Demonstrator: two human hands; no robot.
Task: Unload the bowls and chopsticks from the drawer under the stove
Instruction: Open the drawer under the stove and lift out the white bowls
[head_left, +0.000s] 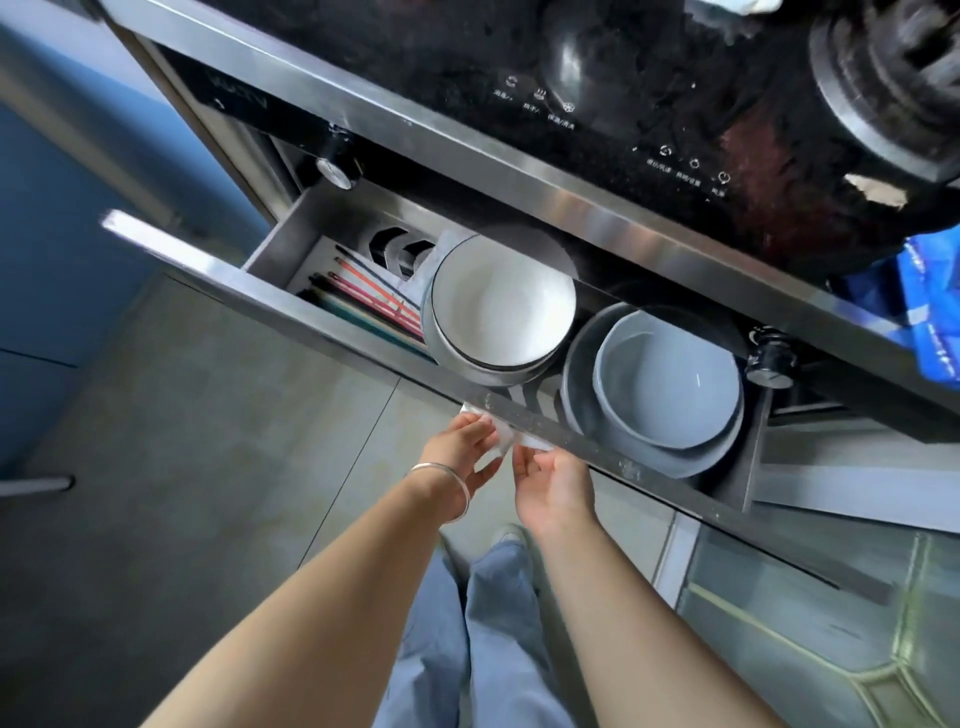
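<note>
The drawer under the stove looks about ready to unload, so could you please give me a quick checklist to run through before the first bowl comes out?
1. Drawer pulled out enough to reach in: ok.
2. White bowls uncovered and reachable from above: ok.
3. Grey bowl sitting steady in the grey dish: ok.
4. Chopsticks lying loose in their tray: ok.
5. Left hand free: not ok, it holds a white cloth.
6. Right hand free: not ok, it pinches the same cloth.

A white cloth sits at the fingertips. Beyond the fingers, a white bowl has a dark rim; blue-grey bowls sit beside it. Further left lie red, pink and teal chopsticks.
</note>
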